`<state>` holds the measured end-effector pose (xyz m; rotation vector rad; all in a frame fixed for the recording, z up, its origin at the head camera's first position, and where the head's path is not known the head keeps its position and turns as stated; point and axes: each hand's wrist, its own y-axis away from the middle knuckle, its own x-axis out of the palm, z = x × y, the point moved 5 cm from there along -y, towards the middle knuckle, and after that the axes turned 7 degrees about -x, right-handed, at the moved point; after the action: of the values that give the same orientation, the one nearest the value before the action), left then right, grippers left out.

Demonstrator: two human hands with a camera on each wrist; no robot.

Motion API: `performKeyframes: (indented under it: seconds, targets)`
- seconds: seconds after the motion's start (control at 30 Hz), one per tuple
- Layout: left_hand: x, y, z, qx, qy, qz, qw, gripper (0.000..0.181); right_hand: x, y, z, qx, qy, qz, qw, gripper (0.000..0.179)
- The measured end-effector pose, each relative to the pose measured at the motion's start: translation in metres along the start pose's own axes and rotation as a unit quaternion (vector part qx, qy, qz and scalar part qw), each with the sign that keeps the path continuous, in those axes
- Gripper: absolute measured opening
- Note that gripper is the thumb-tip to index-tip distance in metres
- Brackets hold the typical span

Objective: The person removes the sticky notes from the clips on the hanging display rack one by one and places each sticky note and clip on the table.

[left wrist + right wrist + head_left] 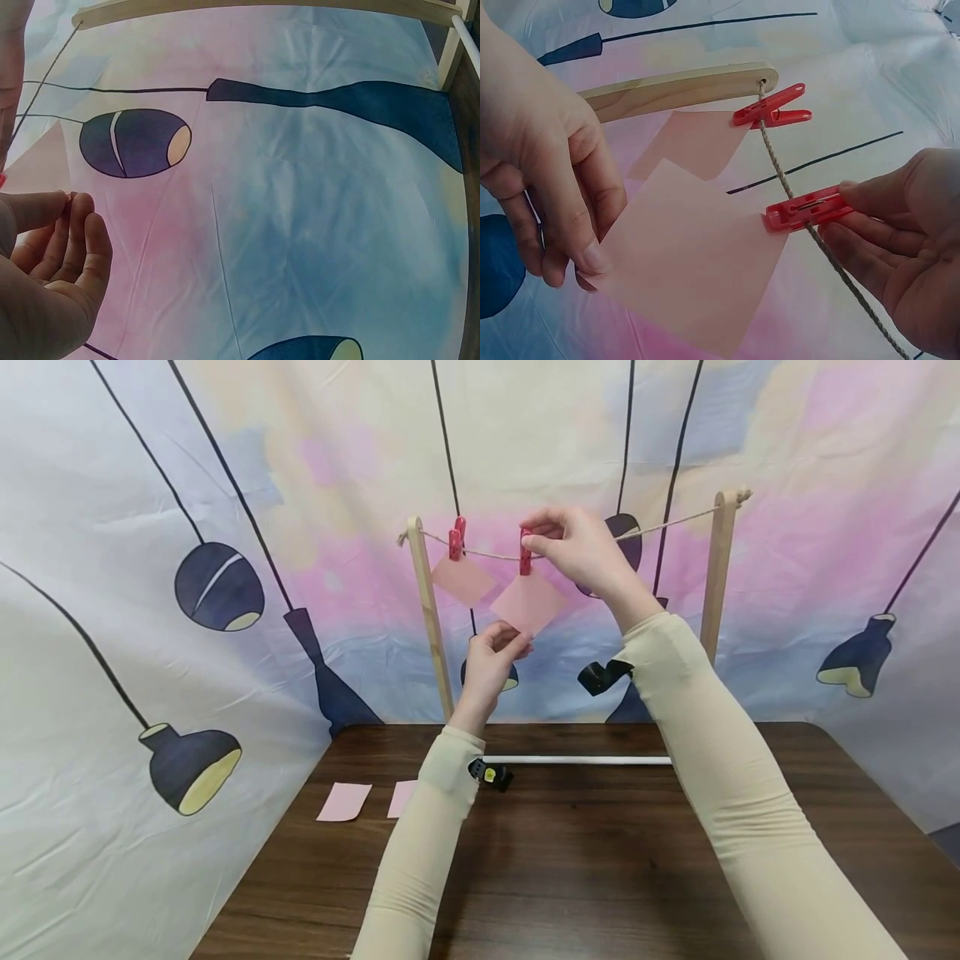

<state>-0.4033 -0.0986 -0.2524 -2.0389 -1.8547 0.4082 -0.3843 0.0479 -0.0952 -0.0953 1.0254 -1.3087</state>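
My right hand (577, 547) pinches the handle end of a red clothespin (806, 210) on the twine (855, 285). The clothespin's jaws sit over the twine and a corner of a square pink paper (697, 262). At the paper's opposite, lower corner, my left hand (491, 664) holds it between thumb and fingers. To the left, a second pink paper (461, 578) hangs from another red clothespin (772, 109). In the left wrist view, the left hand (56, 262) shows at the edge with part of the paper (45, 161) behind it.
The twine runs between a left wooden post (429, 610) and a right wooden post (718, 568). A white rod (577, 760) spans low between them. Two more pink papers (344, 802) lie on the dark wooden table (585, 877), one partly behind the left sleeve. A printed curtain (337, 510) hangs behind.
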Motion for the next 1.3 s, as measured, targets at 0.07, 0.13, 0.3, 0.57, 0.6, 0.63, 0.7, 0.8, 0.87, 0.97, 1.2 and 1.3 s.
performKeyframes:
  seconds: [0.07,0.13,0.3,0.57,0.6,0.63,0.7,0.8,0.87,0.97,1.2,1.3]
  targets:
    - [0.0,0.0,0.001,-0.001,-0.002,0.0,1.0,0.017,-0.001,0.001,0.001,-0.002,-0.006,-0.013,0.9999,0.033]
    - [-0.001,0.0,0.001,-0.001,-0.005,0.001,1.0,0.017,-0.002,0.001,0.002,-0.006,-0.012,-0.026,0.9996,0.031]
    - [-0.001,0.0,0.002,-0.001,-0.006,0.004,1.0,0.014,-0.006,0.002,0.007,-0.021,-0.018,-0.049,0.9985,0.03]
    - [-0.001,0.0,0.002,0.004,-0.011,0.009,0.9999,0.014,-0.012,0.0,0.014,-0.049,-0.012,-0.082,0.9953,0.029]
    - [-0.002,0.0,0.002,0.004,-0.012,0.009,0.9999,0.014,-0.013,0.0,0.014,-0.054,-0.013,-0.085,0.9948,0.029]
    - [-0.002,0.0,0.002,0.004,-0.012,0.009,0.9999,0.015,-0.013,0.0,0.015,-0.055,-0.012,-0.087,0.9946,0.029]
    - [-0.002,0.0,0.002,0.003,-0.013,0.009,0.9999,0.016,-0.014,0.001,0.016,-0.058,-0.014,-0.091,0.9941,0.028]
    - [-0.002,0.0,0.001,0.003,-0.015,0.011,0.9998,0.019,-0.016,0.002,0.016,-0.057,-0.014,-0.093,0.994,0.028]
    - [-0.003,0.0,0.001,0.004,-0.017,0.011,0.9998,0.02,-0.017,0.003,0.016,-0.054,-0.012,-0.09,0.9943,0.029]
    - [-0.004,0.0,0.001,0.003,-0.019,0.011,0.9998,0.02,-0.018,0.004,0.012,-0.05,-0.01,-0.086,0.995,0.029]
    - [-0.011,0.002,0.002,-0.011,-0.029,0.008,0.9995,0.021,-0.022,0.012,0.006,-0.044,-0.011,-0.071,0.9964,0.034]
    - [-0.017,0.005,0.0,-0.015,-0.039,0.007,0.9991,0.021,-0.026,0.017,0.002,-0.042,-0.026,-0.066,0.9966,0.038]
